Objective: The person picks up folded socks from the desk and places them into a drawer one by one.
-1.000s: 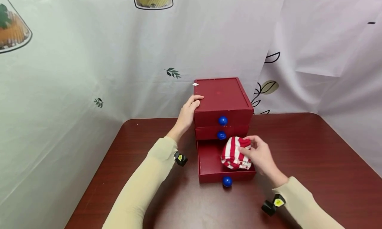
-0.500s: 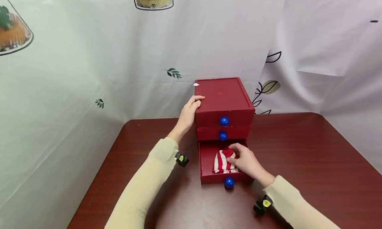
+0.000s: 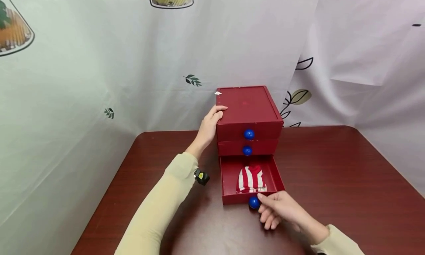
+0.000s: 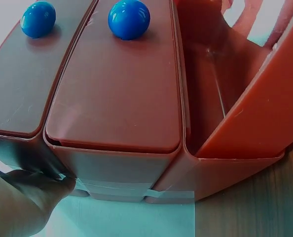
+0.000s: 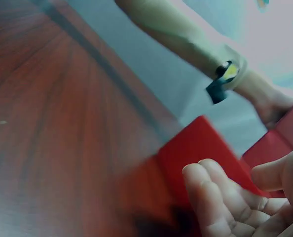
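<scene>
A dark red drawer cabinet [image 3: 247, 105] stands on the table, its bottom drawer [image 3: 229, 181] pulled out. Inside that drawer lies a folded red-and-white striped cloth [image 3: 250, 179]. My left hand [image 3: 209, 124] rests on the cabinet's upper left edge, fingers over the top; the left wrist view shows part of this hand [image 4: 25, 195] against the cabinet's side. At the drawer's front, my right hand [image 3: 282, 209] has its thumb tip close beside the blue knob [image 3: 254, 202], other fingers loosely bent. In the right wrist view the thumb and fingers [image 5: 210, 197] are apart, with nothing between them.
Two closed drawers with blue knobs, an upper one [image 3: 249, 134] and a middle one [image 3: 247, 150], sit above the pulled-out drawer. Brown wooden table [image 3: 332, 166] extends around the cabinet. Behind it hangs a pale curtain [image 3: 139, 63] with leaf prints.
My right hand has lowered the striped cloth into the bottom drawer, let go of it and moved down toward the drawer's front knob. The left hand has stayed on the cabinet.
</scene>
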A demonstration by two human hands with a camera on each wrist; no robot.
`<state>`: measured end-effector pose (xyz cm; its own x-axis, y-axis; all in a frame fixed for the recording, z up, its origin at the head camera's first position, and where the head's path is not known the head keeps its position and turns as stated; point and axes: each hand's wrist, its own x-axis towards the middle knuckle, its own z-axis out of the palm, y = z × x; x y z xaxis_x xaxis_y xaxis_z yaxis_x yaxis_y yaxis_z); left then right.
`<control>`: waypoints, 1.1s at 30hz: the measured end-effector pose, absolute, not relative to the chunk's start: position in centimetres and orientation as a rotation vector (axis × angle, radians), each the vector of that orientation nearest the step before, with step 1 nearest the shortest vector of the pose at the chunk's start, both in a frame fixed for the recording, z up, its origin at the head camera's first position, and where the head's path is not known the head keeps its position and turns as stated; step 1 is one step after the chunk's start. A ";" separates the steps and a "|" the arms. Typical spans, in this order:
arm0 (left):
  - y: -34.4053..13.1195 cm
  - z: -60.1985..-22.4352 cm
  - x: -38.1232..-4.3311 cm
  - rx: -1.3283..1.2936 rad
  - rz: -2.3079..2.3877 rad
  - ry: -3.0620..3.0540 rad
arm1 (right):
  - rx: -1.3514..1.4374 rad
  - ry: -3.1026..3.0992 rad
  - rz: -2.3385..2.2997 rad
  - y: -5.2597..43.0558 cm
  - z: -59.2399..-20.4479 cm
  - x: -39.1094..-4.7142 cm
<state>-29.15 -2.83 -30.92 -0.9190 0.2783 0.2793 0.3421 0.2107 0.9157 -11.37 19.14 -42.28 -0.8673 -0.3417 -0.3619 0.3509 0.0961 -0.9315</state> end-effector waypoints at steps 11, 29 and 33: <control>-2.9 -30.8 -28.8 -0.590 -1.845 -2.414 | 0.132 1.514 -1.989 17.6 -45.0 -11.8; -2.9 -30.5 -28.7 -0.593 -1.829 -2.427 | 0.230 1.364 -2.274 16.7 -45.2 -18.3; -3.0 -30.4 -28.8 -0.603 -1.833 -2.417 | 0.220 1.387 -2.278 16.6 -45.2 -20.2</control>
